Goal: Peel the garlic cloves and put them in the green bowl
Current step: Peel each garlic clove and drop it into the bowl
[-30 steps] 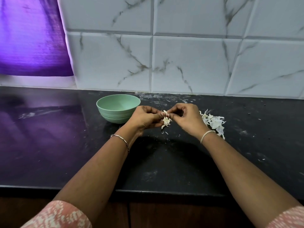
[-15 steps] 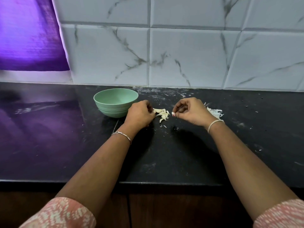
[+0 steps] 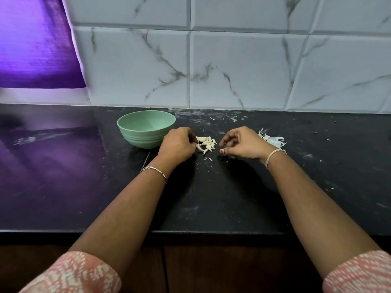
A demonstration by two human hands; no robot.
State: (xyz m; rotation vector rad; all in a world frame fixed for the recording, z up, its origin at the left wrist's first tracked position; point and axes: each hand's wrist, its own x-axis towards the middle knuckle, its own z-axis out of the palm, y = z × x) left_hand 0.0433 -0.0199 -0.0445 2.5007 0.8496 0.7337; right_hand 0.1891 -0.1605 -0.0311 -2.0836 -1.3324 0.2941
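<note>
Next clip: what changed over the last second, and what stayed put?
The hands parted: the left hand brought the garlic cloves down onto the counter and stays against them; the right hand pulled away rightward, nothing visible in it. The green bowl and peel pile stayed.

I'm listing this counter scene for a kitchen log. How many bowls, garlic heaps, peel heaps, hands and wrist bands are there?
green bowl: 1
heap of garlic cloves: 1 (single cloves too small to count)
heap of peels: 1
hands: 2, left hand and right hand
wrist bands: 2, left wrist band and right wrist band
Total: 7
</note>
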